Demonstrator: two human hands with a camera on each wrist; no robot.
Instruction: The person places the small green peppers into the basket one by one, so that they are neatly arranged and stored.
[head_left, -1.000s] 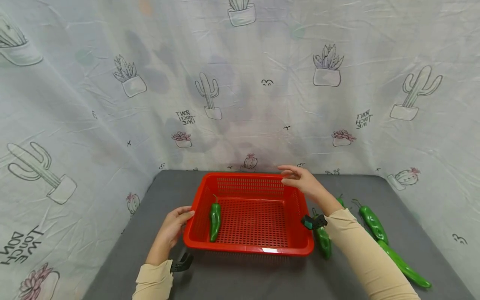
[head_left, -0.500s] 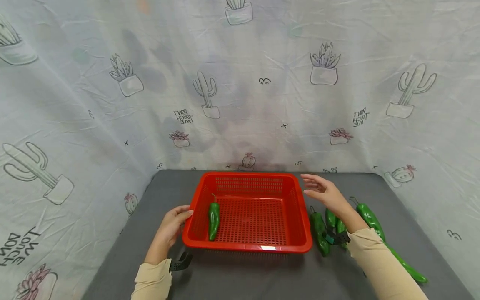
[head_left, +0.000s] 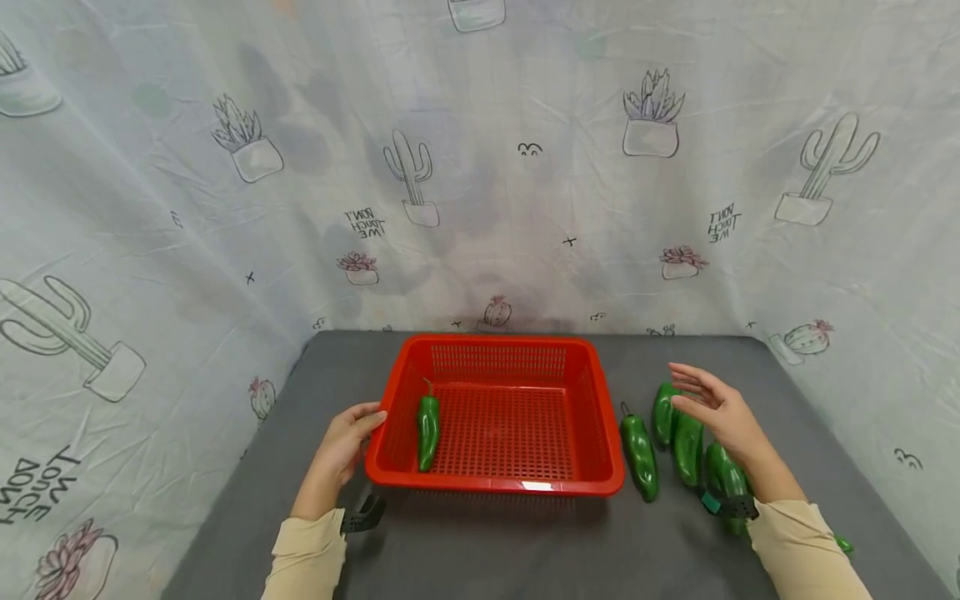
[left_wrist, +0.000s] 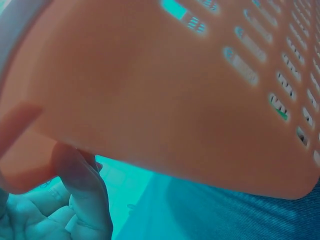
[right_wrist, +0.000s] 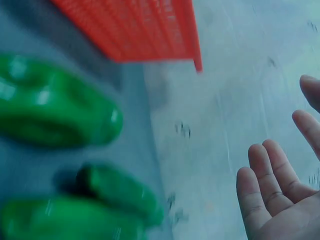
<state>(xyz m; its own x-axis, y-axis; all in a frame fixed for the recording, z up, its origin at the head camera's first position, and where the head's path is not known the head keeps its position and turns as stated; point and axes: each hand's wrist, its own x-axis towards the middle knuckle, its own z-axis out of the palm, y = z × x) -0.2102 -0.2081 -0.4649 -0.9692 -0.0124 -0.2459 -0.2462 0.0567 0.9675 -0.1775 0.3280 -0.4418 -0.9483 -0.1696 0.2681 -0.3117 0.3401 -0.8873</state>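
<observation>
A red plastic basket (head_left: pixel 495 484) stands on the grey table, its floor and walls full of slots. Inside it, along the left wall, lies one green pepper (head_left: pixel 428 433). My left hand (head_left: pixel 345 443) pinches the basket's left rim; the left wrist view has a finger (left_wrist: pixel 82 185) bent against that rim. Well right of the basket, my right hand (head_left: pixel 720 412) hovers with spread fingers and holds nothing. Green peppers lie near and below it, among them a long one (head_left: pixel 640 457) beside the basket and a shorter one (head_left: pixel 664 415). My right wrist and sleeve partly cover others.
Another green pepper (head_left: pixel 687 450) lies between the basket and my right forearm. The grey tabletop (head_left: pixel 480 550) ends at a pale curtain (head_left: pixel 487 200) with cactus drawings, which hangs behind and at both sides.
My right hand has moved right, from above the basket's back right corner to over the peppers, with its fingers still loose. My left hand stays on the rim. The basket is where it was.
</observation>
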